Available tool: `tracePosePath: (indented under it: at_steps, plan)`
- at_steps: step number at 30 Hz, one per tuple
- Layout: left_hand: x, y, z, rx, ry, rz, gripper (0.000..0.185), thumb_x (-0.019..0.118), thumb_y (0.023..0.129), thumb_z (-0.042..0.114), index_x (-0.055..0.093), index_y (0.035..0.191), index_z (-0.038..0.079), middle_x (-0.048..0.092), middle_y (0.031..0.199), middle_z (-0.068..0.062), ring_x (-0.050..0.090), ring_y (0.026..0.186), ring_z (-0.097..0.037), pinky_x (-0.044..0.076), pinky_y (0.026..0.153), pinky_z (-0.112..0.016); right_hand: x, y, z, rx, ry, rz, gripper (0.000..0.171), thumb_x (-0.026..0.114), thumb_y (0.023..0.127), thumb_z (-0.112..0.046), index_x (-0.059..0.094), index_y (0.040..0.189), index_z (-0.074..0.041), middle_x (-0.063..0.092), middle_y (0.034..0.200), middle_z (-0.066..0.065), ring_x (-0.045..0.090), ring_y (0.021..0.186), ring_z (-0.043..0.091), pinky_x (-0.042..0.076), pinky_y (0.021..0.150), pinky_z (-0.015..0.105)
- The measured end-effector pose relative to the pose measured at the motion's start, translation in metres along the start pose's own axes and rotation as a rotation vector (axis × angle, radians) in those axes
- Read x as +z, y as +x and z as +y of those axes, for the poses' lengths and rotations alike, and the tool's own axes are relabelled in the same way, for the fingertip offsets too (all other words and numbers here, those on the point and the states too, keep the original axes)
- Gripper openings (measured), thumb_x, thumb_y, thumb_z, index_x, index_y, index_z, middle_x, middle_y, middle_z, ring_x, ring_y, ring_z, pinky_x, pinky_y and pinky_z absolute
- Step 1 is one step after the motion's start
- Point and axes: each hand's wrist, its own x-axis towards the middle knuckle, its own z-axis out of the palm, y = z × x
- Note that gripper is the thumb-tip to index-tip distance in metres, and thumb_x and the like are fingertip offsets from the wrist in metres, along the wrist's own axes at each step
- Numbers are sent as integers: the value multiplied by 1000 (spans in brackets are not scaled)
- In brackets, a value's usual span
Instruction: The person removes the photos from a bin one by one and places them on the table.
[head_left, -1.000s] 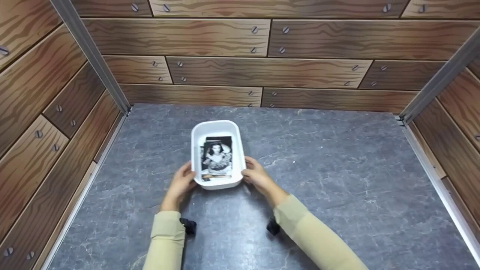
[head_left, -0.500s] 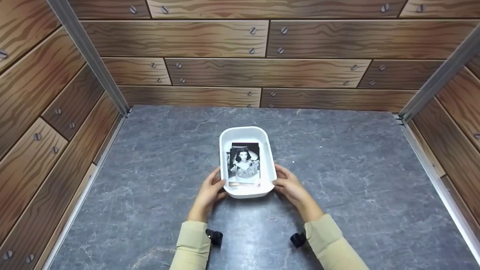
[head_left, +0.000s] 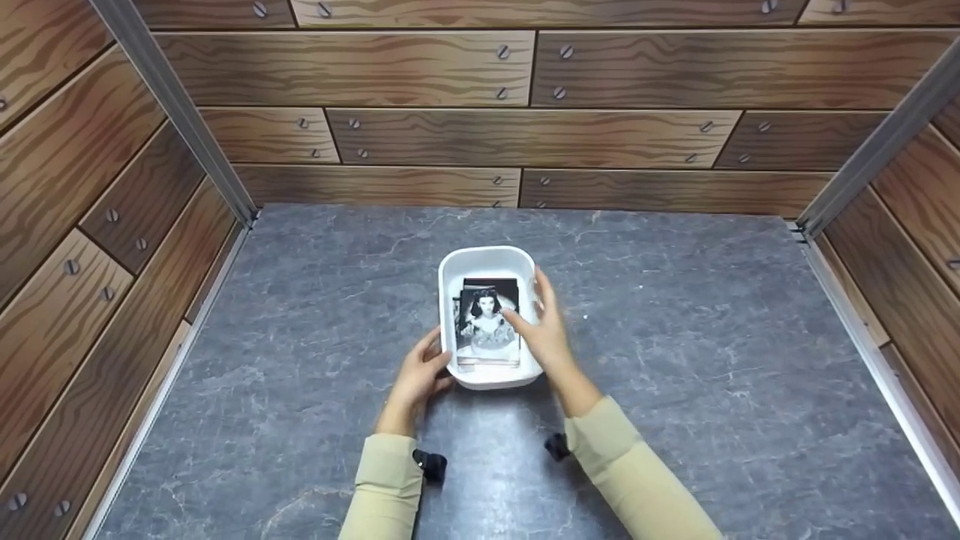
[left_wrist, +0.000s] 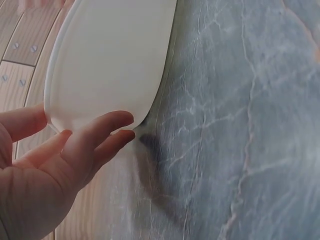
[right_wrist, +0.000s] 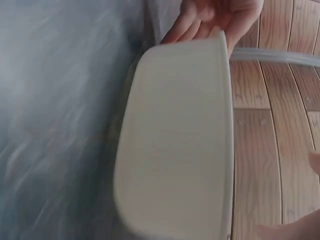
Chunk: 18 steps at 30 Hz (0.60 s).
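Tray (head_left: pixel 487 259), white and oblong, sits at the centre of the head view, on a grey marbled tabletop (head_left: pixel 675 375) veined with pale lines. Inside it lies a small stack of cards (head_left: pixel 487 322); the top one is a black-and-white photo of a person, and you can make out no readable writing on it or on the tray. Your left hand (head_left: pixel 416 379) rests against the tray's lower left corner, thumb on the rim and fingers relaxed along the wall, as the left wrist view shows (left_wrist: pixel 65 150). Your right hand (head_left: pixel 544 330) is over the tray's right edge, fingers spread and loose, fingertips at the top card; whether they touch it cannot be told. Both sleeves are beige.

Around the tabletop stand three walls (head_left: pixel 525 75) printed with brown wood-grain planks and drawn screw heads: one across the top of the frame, one down each side. Grey metal posts (head_left: pixel 180 112) run diagonally at the upper left and upper right corners, and pale rails edge the tabletop's left and right sides.
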Motion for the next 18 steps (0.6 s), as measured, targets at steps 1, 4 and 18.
tracePosePath:
  at_steps: [1, 4, 18]
  plan:
    - [0, 0, 0, 0, -1, 0, 56, 48, 98, 3, 29, 151, 4, 33, 149, -32, 52, 122, -38, 58, 82, -39, 6, 2, -1, 3, 5, -9, 84, 73, 83, -4, 23, 150, 4, 25, 155, 26, 24, 142, 43, 23, 118, 50]
    - [0, 1, 1, 0, -1, 0, 56, 48, 98, 2, 29, 151, 4, 36, 147, -32, 54, 119, -37, 58, 80, -37, 19, 10, 3, 79, -12, -38, 84, 73, 84, -7, 22, 150, 4, 24, 154, 28, 23, 142, 45, 22, 119, 51]
    - [-2, 3, -1, -4, -6, -2, 58, 50, 96, 1, 31, 150, 5, 37, 147, -31, 55, 113, -32, 57, 71, -31, 34, 34, 35, 426, -249, 4, 84, 74, 83, -18, 27, 150, 1, 29, 153, 27, 28, 141, 40, 26, 117, 47]
